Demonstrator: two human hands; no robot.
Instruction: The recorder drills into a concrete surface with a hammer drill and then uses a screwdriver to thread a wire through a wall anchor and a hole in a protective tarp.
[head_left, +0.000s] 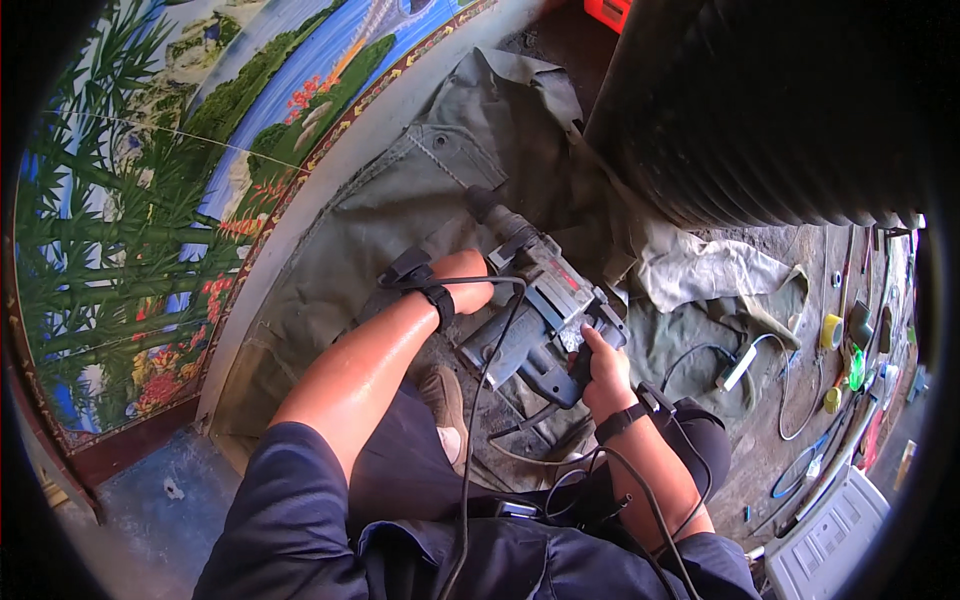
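Grey rotary hammer drill (535, 320) lay between both hands, nose angled away toward the olive-green canvas (420, 190) — braced, apparently, for steadiness. Right hand (603, 375) closed around the rear grip, thumb up along the housing. Left hand (462, 282) pressed on the near side of the body; fingers hidden, so openness impossible to tell. Black cord (470, 420) trailed back over the lap. Beyond the right hand — yellow tape roll (831, 331) and scattered tools on concrete. Painted landscape panel (150, 200) off past the left forearm.
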